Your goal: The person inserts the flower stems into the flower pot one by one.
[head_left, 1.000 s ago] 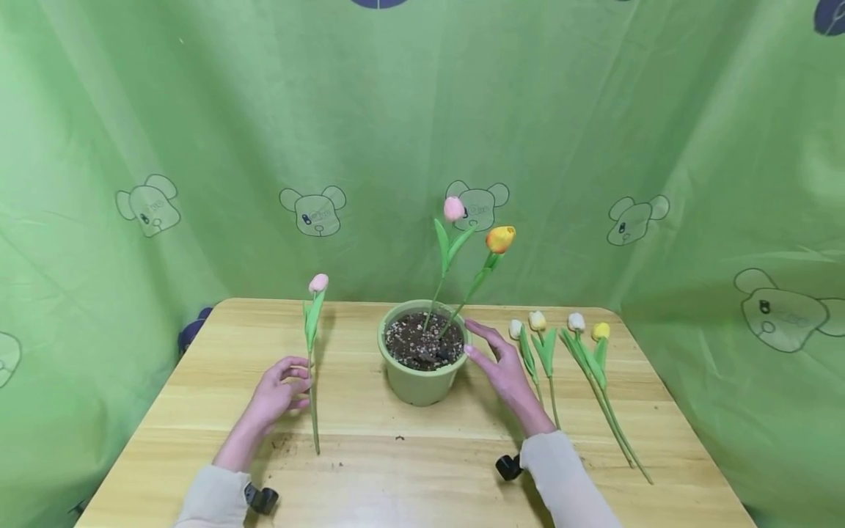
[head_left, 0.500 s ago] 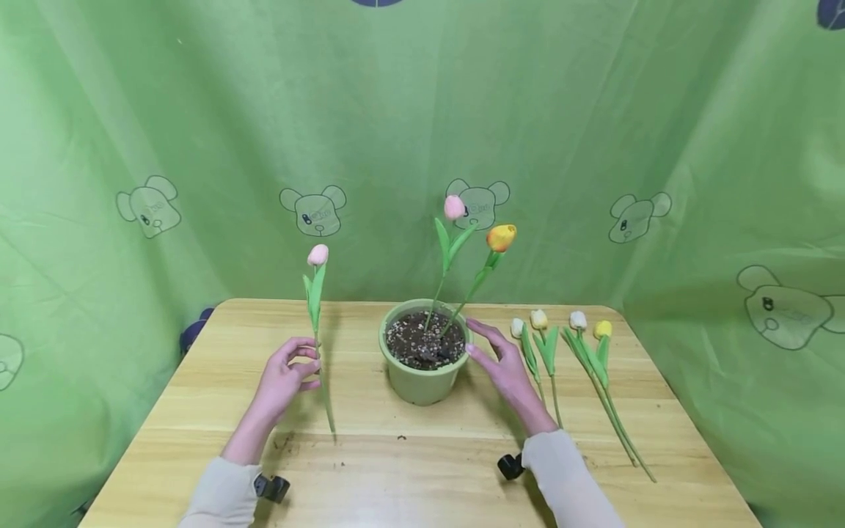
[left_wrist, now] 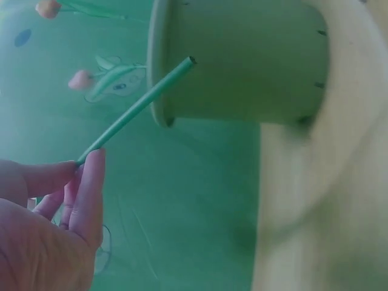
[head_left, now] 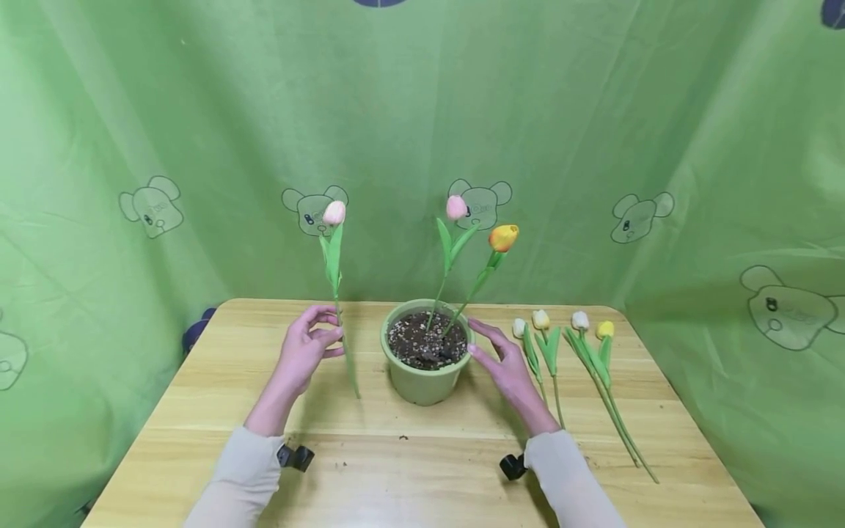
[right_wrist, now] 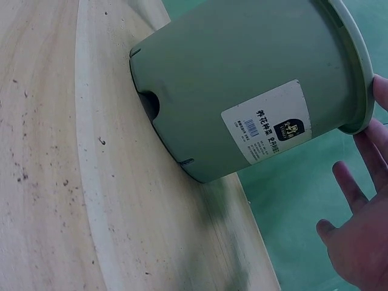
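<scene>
A pink tulip (head_left: 334, 213) with green leaves stands nearly upright in my left hand (head_left: 302, 350), which pinches its stem (left_wrist: 139, 107) between thumb and fingers. The lower stem slants right, its cut end beside the green flower pot (head_left: 422, 385) in the left wrist view. Dark soil (head_left: 416, 341) fills the pot. Another pink tulip (head_left: 456, 207) and an orange-yellow tulip (head_left: 504, 238) are stuck in it, leaning right. My right hand (head_left: 507, 370) touches the pot's right rim (right_wrist: 362, 66) with thumb and forefinger, other fingers spread beneath in the right wrist view.
Right of the pot lie several tulips: a white tulip (head_left: 519, 328), a cream tulip (head_left: 540, 319), another white tulip (head_left: 580, 320) and a yellow tulip (head_left: 604, 329). Soil crumbs (right_wrist: 24, 177) dot the wooden table (head_left: 396, 484). A green curtain (head_left: 383, 110) hangs behind.
My left hand has raised the pink tulip from low over the table and carried it right, towards the pot. The right hand stays at the pot's rim.
</scene>
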Demonstrator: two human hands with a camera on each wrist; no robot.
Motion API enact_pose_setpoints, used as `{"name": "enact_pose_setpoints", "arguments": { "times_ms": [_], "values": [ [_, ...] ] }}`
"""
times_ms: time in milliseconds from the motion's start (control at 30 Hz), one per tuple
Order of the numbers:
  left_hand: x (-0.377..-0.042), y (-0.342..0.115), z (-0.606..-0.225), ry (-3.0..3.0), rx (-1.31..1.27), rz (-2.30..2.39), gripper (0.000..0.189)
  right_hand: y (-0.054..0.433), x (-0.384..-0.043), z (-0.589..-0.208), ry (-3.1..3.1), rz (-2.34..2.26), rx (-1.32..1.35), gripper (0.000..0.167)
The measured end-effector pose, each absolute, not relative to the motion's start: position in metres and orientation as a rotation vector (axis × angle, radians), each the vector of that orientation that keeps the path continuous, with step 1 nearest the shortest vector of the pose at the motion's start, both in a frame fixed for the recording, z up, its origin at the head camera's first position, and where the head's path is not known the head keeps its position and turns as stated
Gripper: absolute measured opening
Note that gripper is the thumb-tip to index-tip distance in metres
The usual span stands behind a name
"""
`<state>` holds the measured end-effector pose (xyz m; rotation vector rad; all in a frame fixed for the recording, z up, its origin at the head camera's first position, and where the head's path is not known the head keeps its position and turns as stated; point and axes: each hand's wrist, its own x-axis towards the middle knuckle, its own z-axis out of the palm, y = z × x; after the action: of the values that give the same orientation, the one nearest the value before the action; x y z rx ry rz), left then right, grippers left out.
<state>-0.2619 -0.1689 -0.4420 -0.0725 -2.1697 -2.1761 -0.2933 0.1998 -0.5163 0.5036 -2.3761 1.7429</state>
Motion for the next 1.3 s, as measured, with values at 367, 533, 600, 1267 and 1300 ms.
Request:
{"name": "enact_pose_setpoints", "arguments": {
  "times_ms": [367,533,600,1267,1300],
  "values": [
    [-0.286,-0.137,-0.416,-2.035,-0.150,-2.166,0.042,0.202,-0.293,-0.518,-2.366,1.767,0.488,0.050],
    [-0.297,-0.125,-0.410,-1.985,-0.163,-2.152,0.040,0.202,-0.292,-0.516,-2.365,1.767,0.496,0.050],
    [-0.301,-0.120,-0.406,-1.960,-0.175,-2.150,0.041,0.202,-0.292,-0.515,-2.361,1.766,0.498,0.050],
    [-0.338,-0.084,-0.418,-1.940,-0.134,-2.035,0.036,0.200,-0.293,-0.516,-2.361,1.771,0.495,0.050],
    [-0.339,-0.083,-0.419,-1.947,-0.134,-2.025,0.036,0.200,-0.293,-0.515,-2.365,1.769,0.496,0.050]
  ]
}}
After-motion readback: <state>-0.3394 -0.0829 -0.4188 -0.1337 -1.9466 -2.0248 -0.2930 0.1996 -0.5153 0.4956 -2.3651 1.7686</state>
